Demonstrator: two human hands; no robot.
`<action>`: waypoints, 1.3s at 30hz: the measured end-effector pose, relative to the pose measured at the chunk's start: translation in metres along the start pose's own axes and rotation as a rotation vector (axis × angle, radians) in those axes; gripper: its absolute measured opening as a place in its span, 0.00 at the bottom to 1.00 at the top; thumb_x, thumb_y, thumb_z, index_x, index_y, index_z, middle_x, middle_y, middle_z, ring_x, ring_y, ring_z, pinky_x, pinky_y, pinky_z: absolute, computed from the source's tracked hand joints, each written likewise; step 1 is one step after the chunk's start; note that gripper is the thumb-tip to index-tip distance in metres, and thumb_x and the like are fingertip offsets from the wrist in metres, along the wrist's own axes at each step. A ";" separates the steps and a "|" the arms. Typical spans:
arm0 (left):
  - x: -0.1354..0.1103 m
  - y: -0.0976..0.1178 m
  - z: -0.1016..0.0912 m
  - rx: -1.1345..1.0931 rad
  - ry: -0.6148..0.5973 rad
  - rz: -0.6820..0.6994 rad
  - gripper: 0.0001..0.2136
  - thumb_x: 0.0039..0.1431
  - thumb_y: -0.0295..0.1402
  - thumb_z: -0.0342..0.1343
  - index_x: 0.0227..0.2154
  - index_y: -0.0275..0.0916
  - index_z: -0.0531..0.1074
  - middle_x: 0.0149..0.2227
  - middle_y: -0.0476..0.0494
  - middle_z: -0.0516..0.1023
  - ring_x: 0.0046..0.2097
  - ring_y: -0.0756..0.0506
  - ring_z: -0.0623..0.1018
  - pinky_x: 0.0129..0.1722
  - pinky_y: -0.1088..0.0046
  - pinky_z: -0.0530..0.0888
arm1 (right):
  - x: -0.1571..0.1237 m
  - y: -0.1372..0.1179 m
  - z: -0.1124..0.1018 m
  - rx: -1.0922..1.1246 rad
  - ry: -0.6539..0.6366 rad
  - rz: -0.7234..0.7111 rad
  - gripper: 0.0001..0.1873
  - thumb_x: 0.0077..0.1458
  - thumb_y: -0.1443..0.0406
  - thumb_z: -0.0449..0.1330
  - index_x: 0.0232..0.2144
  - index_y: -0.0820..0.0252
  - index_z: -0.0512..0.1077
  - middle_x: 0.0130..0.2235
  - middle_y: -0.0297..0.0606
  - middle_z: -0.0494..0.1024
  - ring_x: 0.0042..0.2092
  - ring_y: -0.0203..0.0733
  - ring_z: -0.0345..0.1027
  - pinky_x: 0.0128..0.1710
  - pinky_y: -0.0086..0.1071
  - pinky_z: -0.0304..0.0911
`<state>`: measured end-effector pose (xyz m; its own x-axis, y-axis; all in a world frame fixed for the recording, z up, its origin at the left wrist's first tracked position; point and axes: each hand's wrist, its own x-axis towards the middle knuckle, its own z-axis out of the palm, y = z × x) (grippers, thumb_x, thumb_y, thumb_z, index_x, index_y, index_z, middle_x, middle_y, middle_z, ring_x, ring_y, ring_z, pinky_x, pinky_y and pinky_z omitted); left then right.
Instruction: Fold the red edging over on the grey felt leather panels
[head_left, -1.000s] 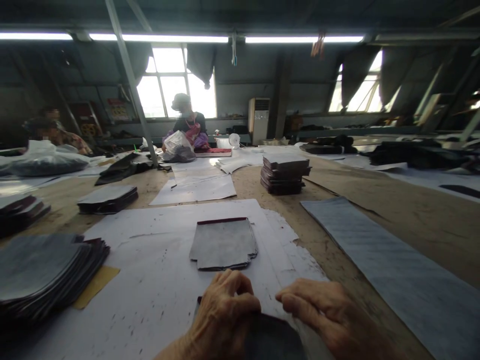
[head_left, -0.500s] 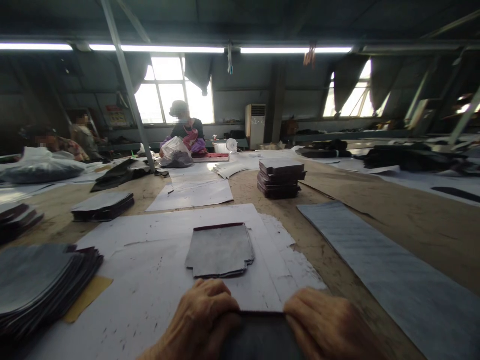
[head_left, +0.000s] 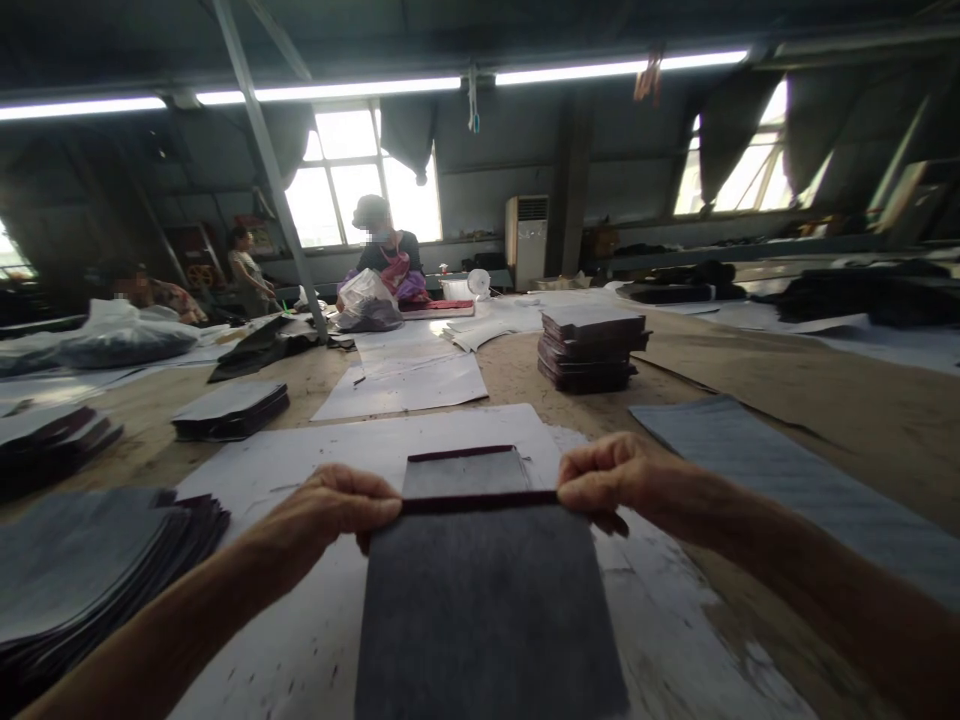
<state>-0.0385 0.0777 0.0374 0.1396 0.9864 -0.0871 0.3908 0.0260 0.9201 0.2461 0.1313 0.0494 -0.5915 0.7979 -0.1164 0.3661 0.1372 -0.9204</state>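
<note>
A grey fabric piece (head_left: pixel 487 610) with a dark folded strip along its far edge hangs between my two hands. My left hand (head_left: pixel 349 503) pinches the left end of that edge, and my right hand (head_left: pixel 604 480) pinches the right end. Behind it, partly covered, a small stack of grey cut pieces (head_left: pixel 457 472) with a dark red edge lies on the white sheet (head_left: pixel 300 560). The held piece overlaps the near part of that stack in view; whether they touch, I cannot tell.
A thick fanned pile of grey pieces (head_left: pixel 82 560) sits at the left, with a smaller stack (head_left: pixel 229 408) beyond it. A tall dark stack (head_left: pixel 589 350) stands further back. At the right lies a long grey strip (head_left: pixel 795 490). A person (head_left: pixel 386 260) works across the table.
Both hands have moved forward and up with the fabric piece, now over the near part of the small stack. More of the piece shows. The view has tilted and shifted slightly.
</note>
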 end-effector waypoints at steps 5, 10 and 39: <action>0.061 -0.012 -0.004 0.187 0.221 0.032 0.10 0.42 0.36 0.55 0.23 0.34 0.76 0.16 0.50 0.68 0.22 0.51 0.67 0.23 0.76 0.63 | 0.065 0.014 -0.011 -0.171 0.202 0.004 0.08 0.41 0.64 0.56 0.19 0.64 0.67 0.18 0.30 0.65 0.20 0.29 0.57 0.18 0.24 0.50; 0.085 -0.044 0.010 0.320 0.432 0.042 0.10 0.42 0.34 0.54 0.27 0.38 0.77 0.21 0.48 0.75 0.29 0.46 0.73 0.32 0.72 0.67 | 0.101 0.038 -0.007 -0.351 0.317 0.064 0.06 0.45 0.65 0.58 0.23 0.65 0.69 0.18 0.28 0.65 0.21 0.30 0.58 0.19 0.24 0.51; 0.069 -0.073 0.052 0.833 0.289 0.606 0.16 0.53 0.45 0.49 0.46 0.60 0.67 0.50 0.58 0.70 0.48 0.42 0.72 0.49 0.61 0.68 | 0.099 0.028 0.012 -0.768 0.365 0.193 0.10 0.56 0.62 0.55 0.37 0.64 0.70 0.40 0.38 0.73 0.43 0.39 0.67 0.42 0.38 0.64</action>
<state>-0.0101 0.1351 -0.0552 0.3414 0.8013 0.4913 0.8420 -0.4930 0.2191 0.1891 0.2074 0.0076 -0.2498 0.9683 0.0036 0.8973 0.2328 -0.3750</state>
